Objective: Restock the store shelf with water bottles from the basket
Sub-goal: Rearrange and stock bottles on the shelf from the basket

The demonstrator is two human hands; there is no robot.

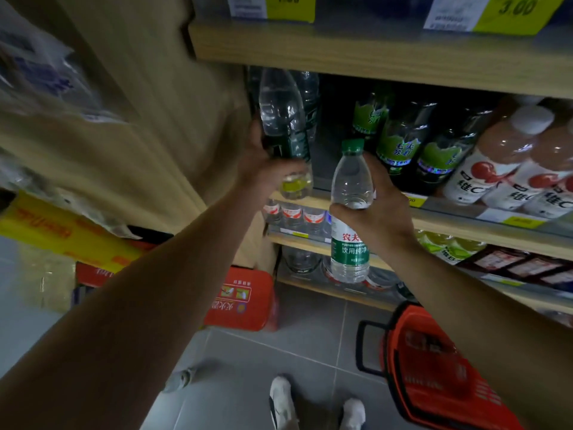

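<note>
My left hand (pixel 266 169) grips the lower part of a clear water bottle (pixel 280 113) with a dark green label, holding it at the far left end of the middle shelf (pixel 440 220), beside another clear bottle (pixel 310 94) behind it. My right hand (pixel 378 206) holds a second water bottle (pixel 352 209) with a green cap and a green and white label, upright in front of the shelf edge. The red shopping basket (pixel 434 367) sits on the floor at the lower right, with its black handle towards the left; its contents are blurred.
Green-labelled dark bottles (pixel 400 144) and pink juice bottles (pixel 496 162) fill the shelf to the right. Small red-labelled bottles (pixel 291 212) stand on the shelf below. A wooden side panel (pixel 173 119) bounds the left. A red crate (pixel 242 299) stands on the grey tile floor.
</note>
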